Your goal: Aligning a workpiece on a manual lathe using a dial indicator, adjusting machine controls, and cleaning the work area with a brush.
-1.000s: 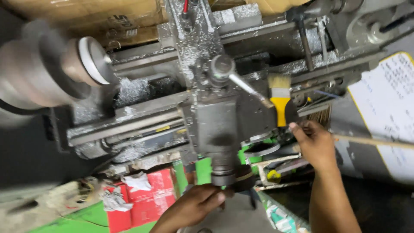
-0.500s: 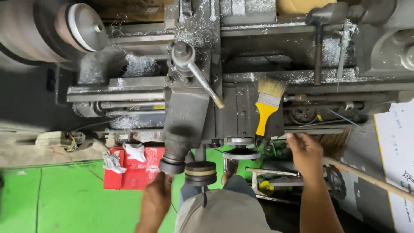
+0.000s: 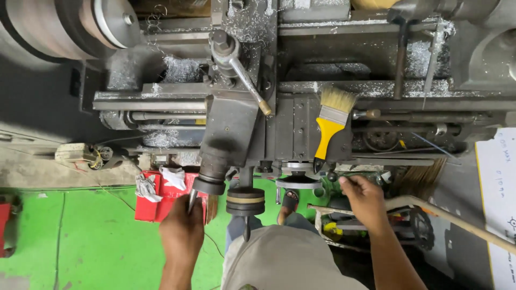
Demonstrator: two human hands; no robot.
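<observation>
Head view looked straight down over the lathe [image 3: 301, 107], whose grey bed and carriage filled the far half of the picture, dusted with bright metal chips. Half a second earlier the same machine sat lower and further right in the picture, and a second earlier it was tilted and blurred; by this moment the view had levelled and steadied, which suggested the person had settled into a working stance at the carriage. The chuck [image 3: 107, 24] lay at the far left. Below the machine ran the green floor [image 3: 80, 236], with a red box [image 3: 161, 198] holding crumpled rags on it.

The left hand [image 3: 183, 231] had risen from the near edge up to the cross-slide crank handle [image 3: 192, 201], its fingers closed round the slim metal grip just under the dark round dial [image 3: 209, 185]. The right hand [image 3: 365, 201] had stayed near the right-hand carriage wheel [image 3: 298, 182], fingers curled and pressed on something beneath it that I could not make out.

A yellow-handled paintbrush [image 3: 330, 126] rested untouched on the carriage, bristles pointing far. The lever [image 3: 244, 80] with its brass tip stood angled at centre.
</observation>
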